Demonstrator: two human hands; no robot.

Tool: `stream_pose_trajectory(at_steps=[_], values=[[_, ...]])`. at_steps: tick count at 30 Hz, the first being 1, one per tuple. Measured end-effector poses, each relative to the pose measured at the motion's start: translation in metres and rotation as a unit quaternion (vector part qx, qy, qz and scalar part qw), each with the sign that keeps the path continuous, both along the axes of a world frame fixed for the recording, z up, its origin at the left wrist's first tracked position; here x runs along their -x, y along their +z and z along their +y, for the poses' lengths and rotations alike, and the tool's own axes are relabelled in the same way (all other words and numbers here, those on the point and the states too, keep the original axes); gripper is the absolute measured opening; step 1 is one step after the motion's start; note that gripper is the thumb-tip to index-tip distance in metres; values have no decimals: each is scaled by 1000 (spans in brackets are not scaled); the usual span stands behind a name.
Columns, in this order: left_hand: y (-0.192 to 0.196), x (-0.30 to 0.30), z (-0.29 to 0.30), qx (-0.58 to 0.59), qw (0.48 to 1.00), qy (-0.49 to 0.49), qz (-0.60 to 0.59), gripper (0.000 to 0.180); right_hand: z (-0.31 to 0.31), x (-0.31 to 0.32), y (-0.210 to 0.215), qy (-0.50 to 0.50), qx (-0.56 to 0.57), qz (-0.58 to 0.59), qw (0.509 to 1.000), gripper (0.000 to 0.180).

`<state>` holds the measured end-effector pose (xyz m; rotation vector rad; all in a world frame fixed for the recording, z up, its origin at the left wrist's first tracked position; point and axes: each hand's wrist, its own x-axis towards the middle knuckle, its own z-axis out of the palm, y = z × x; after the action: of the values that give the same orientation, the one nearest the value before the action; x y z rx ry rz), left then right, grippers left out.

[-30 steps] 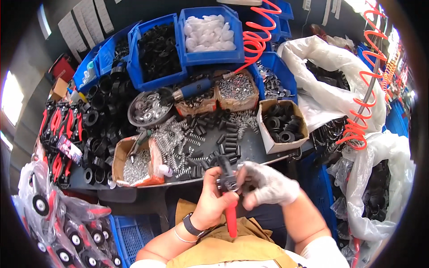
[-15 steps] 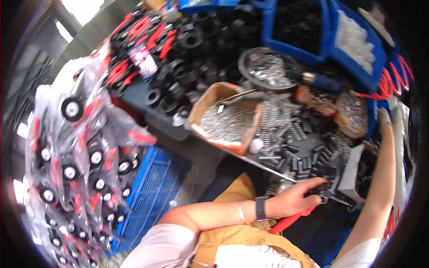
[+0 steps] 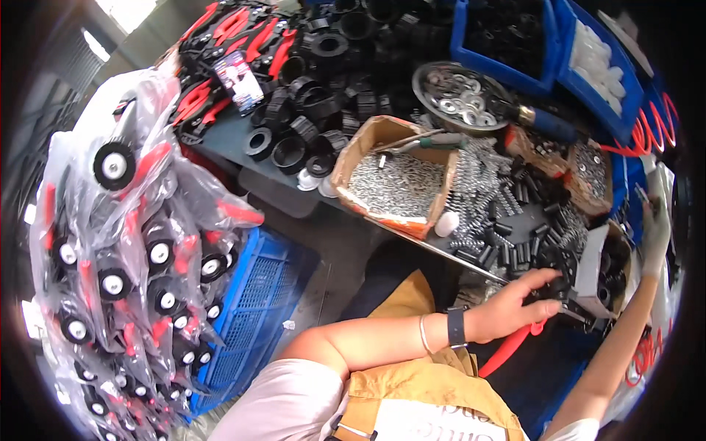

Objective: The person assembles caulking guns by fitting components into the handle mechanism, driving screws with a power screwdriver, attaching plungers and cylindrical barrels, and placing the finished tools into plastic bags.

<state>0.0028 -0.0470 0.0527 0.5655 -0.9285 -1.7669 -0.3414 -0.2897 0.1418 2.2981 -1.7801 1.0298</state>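
My left hand (image 3: 515, 305) is closed around the black head of a red-handled tool (image 3: 509, 351), whose handle hangs down toward my lap. A metal end of the tool sticks out to the right, close to a white box (image 3: 594, 268) of black round parts. At the far right my right hand (image 3: 654, 239) is raised beside the blue bins, with its fingers closed. A small metallic piece seems to stick out at its fingertips, too small to name. Nearest the left hand on the bench lie short black tubes (image 3: 521, 251) and metal springs (image 3: 471, 220).
A cardboard box (image 3: 397, 187) of small metal parts sits at the bench edge, a screwdriver (image 3: 434, 140) across it. Behind stand a bowl of washers (image 3: 460, 95), black rings (image 3: 316, 103) and blue bins (image 3: 507, 73). Bagged red-handled wheeled items (image 3: 132, 257) rest left by a blue crate (image 3: 250, 316).
My right hand has drawn down and toward me from the blue bins. The left hand still holds the red-handled tool, which sits slightly farther right in view. The view has shifted a little.
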Motion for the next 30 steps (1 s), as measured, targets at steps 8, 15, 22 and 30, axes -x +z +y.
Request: stream_pose_trajectory(at_steps=[8,15,22,30], values=[[27,-18,40,-190,963,67,179,42,299,-191,-4,126,170,37,977,25],[36,-5,71,-63,989,118,55,36,333,-197,11,188,185,135,955,28],[-3,-3,71,54,979,174,-93,40,339,-194,25,210,64,70,973,35],[31,-21,61,-60,974,-217,11,78,301,-164,61,302,-63,111,945,43]])
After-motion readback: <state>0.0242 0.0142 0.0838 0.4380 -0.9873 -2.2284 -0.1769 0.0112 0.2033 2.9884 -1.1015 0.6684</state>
